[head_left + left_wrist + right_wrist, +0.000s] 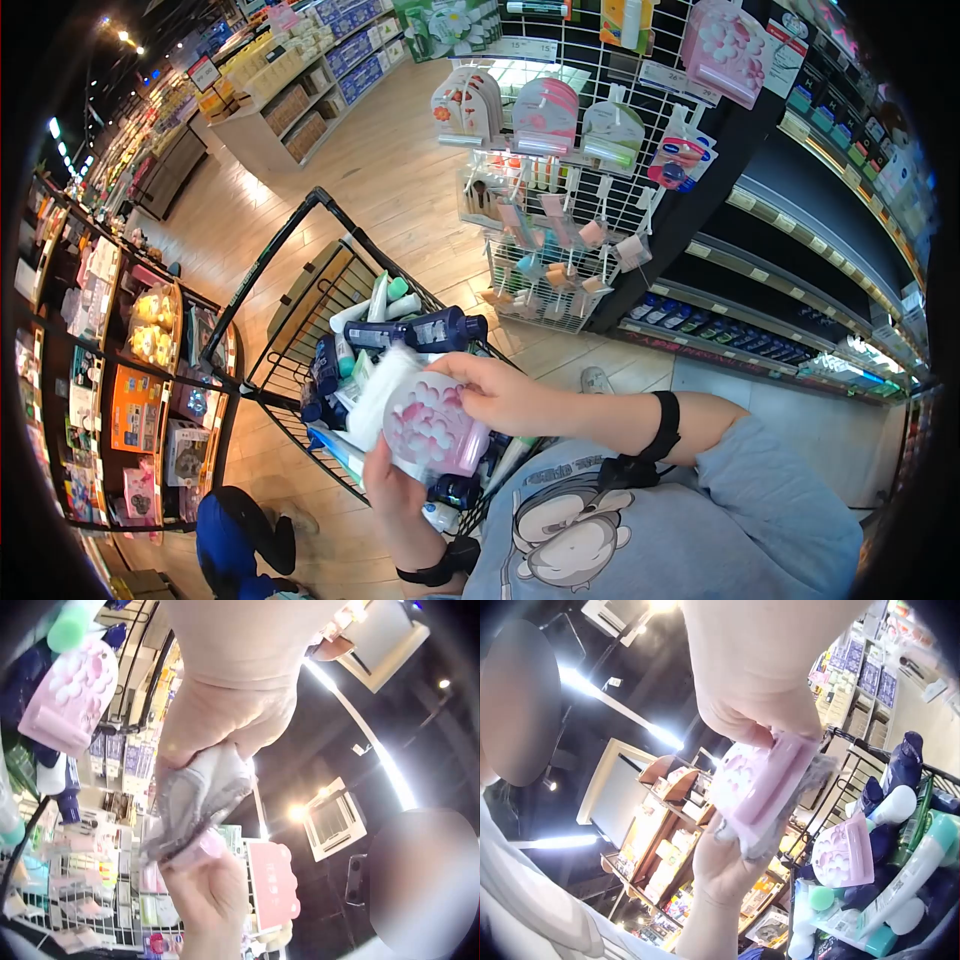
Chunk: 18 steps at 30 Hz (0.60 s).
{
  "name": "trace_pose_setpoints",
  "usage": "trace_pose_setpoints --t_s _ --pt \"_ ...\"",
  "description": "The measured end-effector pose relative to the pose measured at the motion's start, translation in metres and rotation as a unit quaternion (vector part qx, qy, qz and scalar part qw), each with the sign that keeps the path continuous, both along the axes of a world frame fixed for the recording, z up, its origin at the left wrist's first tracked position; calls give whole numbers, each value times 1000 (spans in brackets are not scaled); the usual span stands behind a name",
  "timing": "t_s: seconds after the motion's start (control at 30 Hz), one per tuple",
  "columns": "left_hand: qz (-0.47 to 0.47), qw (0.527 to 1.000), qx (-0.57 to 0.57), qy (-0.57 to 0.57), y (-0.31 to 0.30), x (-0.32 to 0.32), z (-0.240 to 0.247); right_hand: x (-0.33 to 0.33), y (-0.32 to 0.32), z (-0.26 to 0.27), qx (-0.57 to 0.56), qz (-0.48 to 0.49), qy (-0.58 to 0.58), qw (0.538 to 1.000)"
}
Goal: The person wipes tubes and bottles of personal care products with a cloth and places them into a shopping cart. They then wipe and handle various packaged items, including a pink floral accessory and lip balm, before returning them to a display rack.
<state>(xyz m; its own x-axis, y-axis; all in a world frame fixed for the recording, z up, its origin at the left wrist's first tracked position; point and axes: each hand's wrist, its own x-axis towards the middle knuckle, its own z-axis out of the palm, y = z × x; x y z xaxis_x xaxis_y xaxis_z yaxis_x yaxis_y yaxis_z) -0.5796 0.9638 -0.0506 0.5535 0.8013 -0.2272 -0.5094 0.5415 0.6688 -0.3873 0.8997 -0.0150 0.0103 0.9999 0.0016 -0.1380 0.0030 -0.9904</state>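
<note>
In the head view my right hand (490, 392) pinches a pink package with a flower pattern (425, 415) over the cart, and my left hand (398, 492) is at its lower left edge. Crinkled greyish-clear plastic (199, 791) is gripped between the thumb and fingers of my left hand (229, 712) in the left wrist view. The right wrist view has my right hand (761, 705) pinching the top of the pink package (757, 787), with the plastic behind it against my left hand (724, 866). Another pink flower package (844, 851) lies in the cart.
A wire shopping cart (275, 400) holds dark blue bottles (437, 328) and several tubes. Ahead stands a wire rack (560, 90) of hanging packages, with dark shelves (790, 200) to the right. Shelves line the left, where a person in blue (225, 540) is near the cart.
</note>
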Motion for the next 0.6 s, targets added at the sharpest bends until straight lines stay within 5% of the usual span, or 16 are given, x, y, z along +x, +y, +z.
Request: trace_pose_setpoints --t_s 0.03,0.1,0.2,0.3,0.37,0.6 --pt "-51 994 -46 -85 -8 6 5 -4 0 2 10 -59 -106 993" --pt "-50 997 -29 -60 -14 9 4 -12 -3 13 1 -101 -158 982" --pt "8 990 53 129 -16 18 13 -17 -4 8 -17 -111 -235 965" --pt "38 991 52 113 -14 22 7 -16 -8 4 80 -109 -306 942" --pt "46 992 48 110 -13 25 7 -13 -11 3 154 -64 -452 876" --pt "83 988 67 110 -11 25 4 -5 -6 0 130 1 -511 849"
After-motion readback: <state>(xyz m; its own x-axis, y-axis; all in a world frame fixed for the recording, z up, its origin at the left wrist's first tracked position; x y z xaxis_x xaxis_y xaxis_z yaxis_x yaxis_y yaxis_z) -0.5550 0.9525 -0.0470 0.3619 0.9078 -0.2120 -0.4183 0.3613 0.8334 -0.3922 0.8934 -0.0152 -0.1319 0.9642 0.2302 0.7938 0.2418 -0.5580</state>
